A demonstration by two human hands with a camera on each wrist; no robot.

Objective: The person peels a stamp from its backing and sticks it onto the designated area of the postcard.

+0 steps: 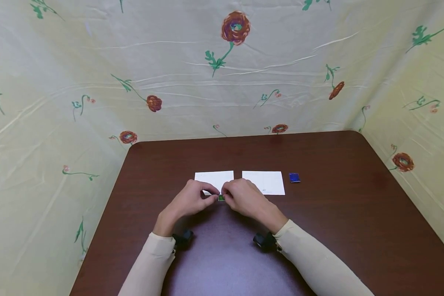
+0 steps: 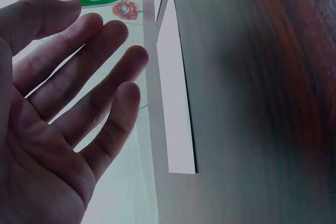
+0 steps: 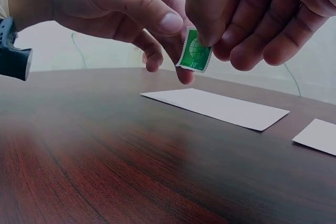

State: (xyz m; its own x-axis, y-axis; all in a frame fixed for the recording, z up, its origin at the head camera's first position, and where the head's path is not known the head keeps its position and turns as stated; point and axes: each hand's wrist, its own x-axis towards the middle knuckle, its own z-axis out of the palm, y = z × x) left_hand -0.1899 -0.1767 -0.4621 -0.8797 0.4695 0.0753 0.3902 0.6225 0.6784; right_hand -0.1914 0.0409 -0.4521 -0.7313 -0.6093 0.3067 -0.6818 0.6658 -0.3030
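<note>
A small green postage stamp (image 3: 195, 53) with perforated white edges and a globe design is pinched between the thumb and a finger of my right hand (image 1: 246, 198). It is held up above the table, close to the near edge of the left white card (image 1: 211, 178). My left hand (image 1: 190, 200) reaches in from the other side, its thumb tip right at the stamp's edge. In the left wrist view the fingers (image 2: 126, 61) of that hand are spread and relaxed. One left finger passes behind the stamp in the right wrist view.
A second white card (image 1: 268, 183) lies to the right of the first, a narrow gap between them. Further right is a small dark blue square packet (image 1: 294, 177). The brown table (image 1: 318, 246) ends at a flowered cloth (image 1: 185, 53) hanging behind it.
</note>
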